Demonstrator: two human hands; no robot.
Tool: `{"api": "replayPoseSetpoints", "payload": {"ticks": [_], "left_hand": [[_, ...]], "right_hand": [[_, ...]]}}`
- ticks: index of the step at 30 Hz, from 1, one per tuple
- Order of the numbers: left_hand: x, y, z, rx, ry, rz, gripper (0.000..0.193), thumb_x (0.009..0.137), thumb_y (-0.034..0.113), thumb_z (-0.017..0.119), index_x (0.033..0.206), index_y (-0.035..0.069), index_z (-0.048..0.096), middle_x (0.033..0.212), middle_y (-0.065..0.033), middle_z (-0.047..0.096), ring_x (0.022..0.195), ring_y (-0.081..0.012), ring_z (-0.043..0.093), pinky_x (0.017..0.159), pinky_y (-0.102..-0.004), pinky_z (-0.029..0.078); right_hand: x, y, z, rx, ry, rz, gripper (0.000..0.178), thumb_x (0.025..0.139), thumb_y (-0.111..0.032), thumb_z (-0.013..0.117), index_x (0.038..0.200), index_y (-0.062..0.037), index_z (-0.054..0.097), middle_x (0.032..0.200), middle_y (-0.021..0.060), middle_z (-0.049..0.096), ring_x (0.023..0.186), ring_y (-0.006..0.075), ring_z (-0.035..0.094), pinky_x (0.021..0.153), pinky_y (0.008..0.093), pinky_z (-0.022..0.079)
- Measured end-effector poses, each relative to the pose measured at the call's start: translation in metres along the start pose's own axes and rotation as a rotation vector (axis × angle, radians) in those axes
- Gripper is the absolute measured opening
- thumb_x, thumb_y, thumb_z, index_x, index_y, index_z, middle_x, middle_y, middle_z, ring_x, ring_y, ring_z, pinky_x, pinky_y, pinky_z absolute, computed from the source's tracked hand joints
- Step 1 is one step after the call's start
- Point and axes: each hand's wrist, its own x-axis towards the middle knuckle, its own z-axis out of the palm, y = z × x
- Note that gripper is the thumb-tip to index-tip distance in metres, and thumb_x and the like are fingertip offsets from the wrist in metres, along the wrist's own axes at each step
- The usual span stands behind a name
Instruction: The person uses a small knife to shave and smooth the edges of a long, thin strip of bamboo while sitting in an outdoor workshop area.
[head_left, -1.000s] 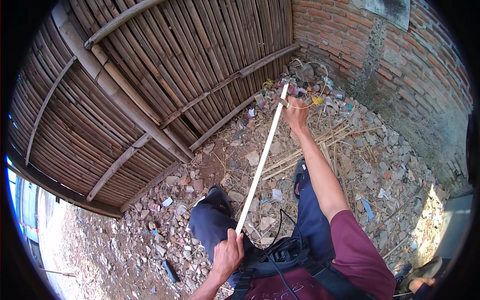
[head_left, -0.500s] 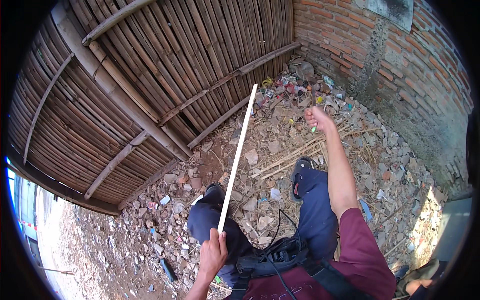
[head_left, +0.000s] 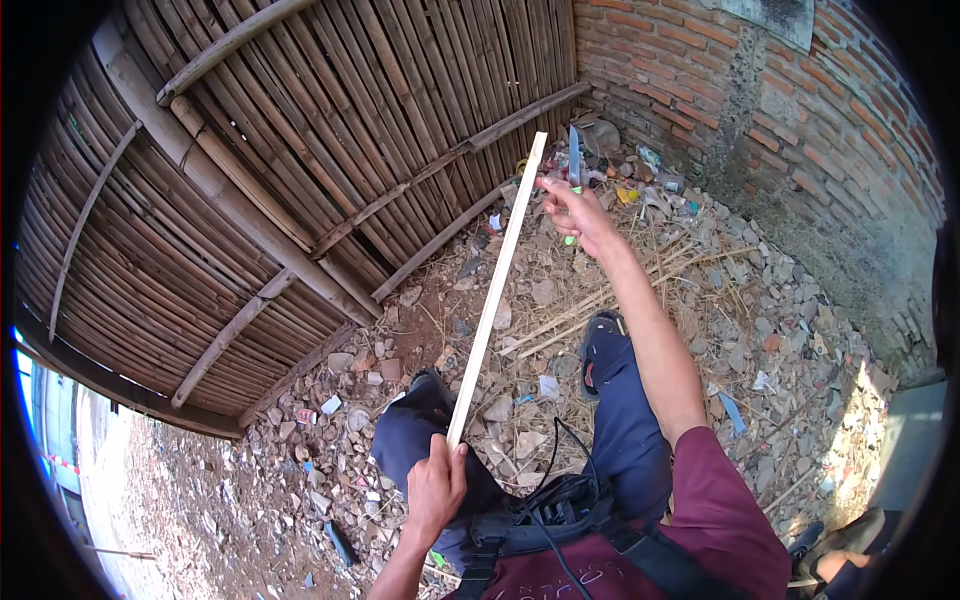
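A long, pale bamboo strip (head_left: pixel 492 300) slants up and away in front of me. My left hand (head_left: pixel 436 484) is closed round its near end, thumb lying along it. Out by the strip's far part is my right hand (head_left: pixel 580 216), wrapped round the green handle of a knife (head_left: pixel 574 158). The knife's blade points away from me, beside the strip's far end. My right index finger and thumb reach toward the strip; whether they touch it I cannot tell.
Several split bamboo pieces (head_left: pixel 600 300) lie on the stony, littered ground past my feet. A bamboo-slat wall (head_left: pixel 400 110) stands at the left, a brick wall (head_left: pixel 800 130) at the right. A dark bottle-like object (head_left: pixel 340 543) lies lower left. Another person's hand (head_left: pixel 840 565) shows lower right.
My right hand has moved left with the knife, up close to the strip's far end. The strip has tilted further right, and my left hand still grips it.
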Motion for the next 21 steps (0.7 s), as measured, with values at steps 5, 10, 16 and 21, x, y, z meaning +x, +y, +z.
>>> {"api": "replayPoseSetpoints", "payload": {"ticks": [5, 10, 16, 21], "left_hand": [[-0.001, 0.002, -0.006, 0.05, 0.009, 0.014, 0.029, 0.109, 0.027, 0.062, 0.096, 0.005, 0.047, 0.062, -0.024, 0.061, 0.06, -0.0499, 0.064, 0.054, -0.0587, 0.046], [0.004, 0.02, -0.016, 0.0, -0.031, -0.013, 0.031, 0.106, 0.031, 0.066, 0.097, 0.006, 0.049, 0.064, -0.0222, 0.063, 0.062, -0.0485, 0.065, 0.055, -0.0576, 0.047], [0.008, 0.011, -0.009, 0.058, -0.013, -0.021, 0.028, 0.11, 0.03, 0.059, 0.1, 0.005, 0.052, 0.066, -0.0235, 0.062, 0.067, -0.0499, 0.065, 0.06, -0.0584, 0.047], [0.016, 0.018, -0.009, -0.07, -0.02, -0.047, 0.028, 0.112, 0.027, 0.054, 0.099, 0.002, 0.054, 0.066, -0.023, 0.059, 0.064, -0.0462, 0.061, 0.061, -0.0546, 0.044]], "right_hand": [[0.0, 0.005, 0.003, 0.043, 0.028, -0.052, 0.036, 0.105, -0.034, 0.069, 0.126, -0.0048, 0.073, 0.079, -0.0089, 0.057, 0.046, -0.0013, 0.03, 0.044, 0.0213, 0.021], [-0.002, 0.004, -0.003, 0.047, 0.047, -0.058, 0.033, 0.105, -0.028, 0.068, 0.125, -0.0029, 0.074, 0.076, -0.0089, 0.05, 0.048, -0.0001, 0.027, 0.044, 0.0208, 0.022], [-0.008, -0.003, 0.004, -0.016, 0.136, -0.094, 0.037, 0.104, -0.035, 0.069, 0.124, -0.005, 0.075, 0.076, -0.0082, 0.05, 0.047, 0.0005, 0.026, 0.045, 0.0211, 0.022], [-0.012, -0.003, 0.001, -0.165, 0.031, -0.181, 0.042, 0.104, -0.038, 0.055, 0.126, -0.0084, 0.076, 0.075, -0.0058, 0.056, 0.047, -0.0003, 0.03, 0.044, 0.0203, 0.022]]}}
